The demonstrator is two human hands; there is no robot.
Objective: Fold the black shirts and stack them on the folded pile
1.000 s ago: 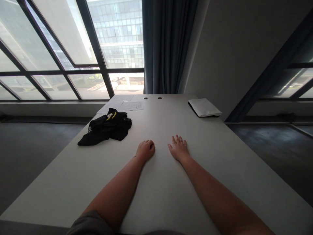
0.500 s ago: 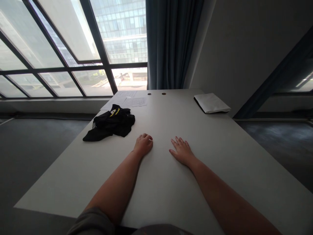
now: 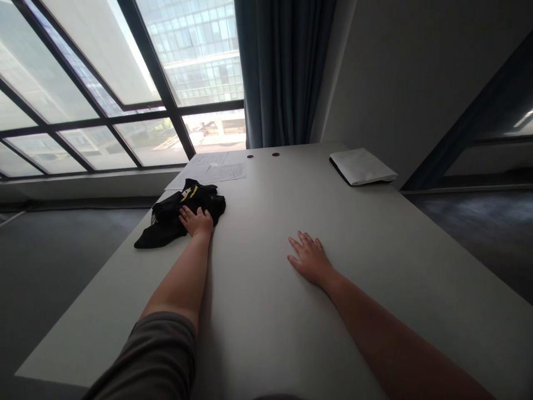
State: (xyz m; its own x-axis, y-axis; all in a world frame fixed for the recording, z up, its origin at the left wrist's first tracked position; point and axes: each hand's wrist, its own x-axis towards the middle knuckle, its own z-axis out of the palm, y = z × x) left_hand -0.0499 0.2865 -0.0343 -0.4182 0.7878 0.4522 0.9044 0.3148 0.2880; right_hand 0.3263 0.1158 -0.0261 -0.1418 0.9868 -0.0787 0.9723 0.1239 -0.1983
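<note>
A crumpled black cloth item (image 3: 166, 232), perhaps a garment, with yellow marks lies on the left part of the white table (image 3: 254, 278). Over its near right side is my left hand (image 3: 197, 221), fingers spread and thumb apart. Whether that palm presses on the fabric or hovers just above it, I cannot tell. Flat on the tabletop, right of the middle, rests my right hand (image 3: 310, 258) with its fingers apart and nothing in it.
Printed paper sheets (image 3: 222, 173) lie behind the black cloth. At the far right of the table is a folded white item (image 3: 363, 166) with a dark underside. Two round cable holes sit near the back edge, before a blue curtain (image 3: 283, 72) and windows.
My left hand has moved left and forward from the bare tabletop to the black cloth, and its curled fingers have spread. My right hand stays in place. The view has shifted slightly.
</note>
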